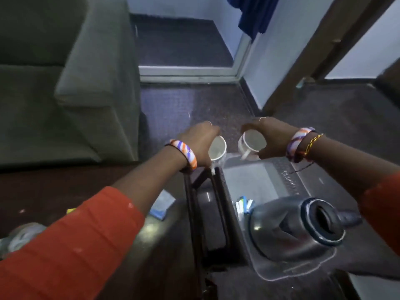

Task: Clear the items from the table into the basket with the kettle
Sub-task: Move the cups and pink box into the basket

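Note:
My left hand grips a white cup by its rim, above the gap between the dark table and the clear basket. My right hand grips a second white cup, tilted, over the basket's far end. Lower right in the basket lies a steel kettle on its side, lid opening facing me. Several small sachets lie in the basket beside the kettle.
A blue and white packet and a yellow item lie on the table under my left forearm. A clear bundle sits at the lower left. A grey armchair stands to the left; dark carpet lies beyond.

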Motion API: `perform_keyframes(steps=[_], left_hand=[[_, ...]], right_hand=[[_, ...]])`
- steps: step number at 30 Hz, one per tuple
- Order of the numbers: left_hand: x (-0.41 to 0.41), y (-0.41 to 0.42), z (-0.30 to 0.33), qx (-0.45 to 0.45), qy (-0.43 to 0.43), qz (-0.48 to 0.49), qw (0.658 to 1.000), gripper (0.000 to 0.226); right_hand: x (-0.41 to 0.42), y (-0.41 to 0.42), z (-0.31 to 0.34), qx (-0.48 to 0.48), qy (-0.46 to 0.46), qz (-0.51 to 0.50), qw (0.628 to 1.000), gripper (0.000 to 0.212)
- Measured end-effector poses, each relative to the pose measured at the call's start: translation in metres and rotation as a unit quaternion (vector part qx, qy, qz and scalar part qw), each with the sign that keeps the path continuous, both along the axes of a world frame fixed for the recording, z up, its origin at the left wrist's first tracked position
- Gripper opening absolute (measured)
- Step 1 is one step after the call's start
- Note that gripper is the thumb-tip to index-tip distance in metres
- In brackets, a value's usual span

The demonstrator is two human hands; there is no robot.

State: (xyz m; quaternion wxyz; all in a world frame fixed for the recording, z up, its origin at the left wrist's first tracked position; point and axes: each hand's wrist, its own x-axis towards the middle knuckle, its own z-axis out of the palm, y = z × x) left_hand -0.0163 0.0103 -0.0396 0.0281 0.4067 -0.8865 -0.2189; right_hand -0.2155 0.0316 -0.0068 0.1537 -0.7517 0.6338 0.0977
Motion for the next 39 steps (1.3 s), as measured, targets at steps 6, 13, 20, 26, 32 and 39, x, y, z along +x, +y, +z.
perform_keyframes(steps=[6,13,20,26,32,39], left_hand=[[-0.119,0.017,-0.067,0.014,-0.055,-0.044,0.997,0.054],[-0.160,0.011,-0.128,-0.071,-0.236,-0.078,0.966,0.042],[-0.162,0.011,-0.147,-0.096,-0.266,-0.033,0.959,0.043],[-0.161,0.015,-0.148,-0.077,-0.255,-0.014,0.964,0.048],[-0.147,0.024,-0.138,-0.122,-0.154,0.032,0.980,0.043],[-0.026,0.056,-0.116,-0.037,-0.017,0.201,0.979,0.032]], right_hand=[[-0.098,0.005,-0.092,0.078,0.009,-0.006,0.997,0.072],[-0.116,0.001,-0.187,0.125,-0.049,-0.020,0.991,0.076],[-0.118,-0.004,-0.198,0.085,-0.100,-0.033,0.991,0.079],[-0.116,-0.003,-0.189,0.087,-0.080,-0.074,0.990,0.087],[-0.103,-0.006,-0.153,0.041,0.009,-0.046,0.998,0.070],[0.010,-0.023,-0.100,0.027,-0.049,0.094,0.994,0.050]])
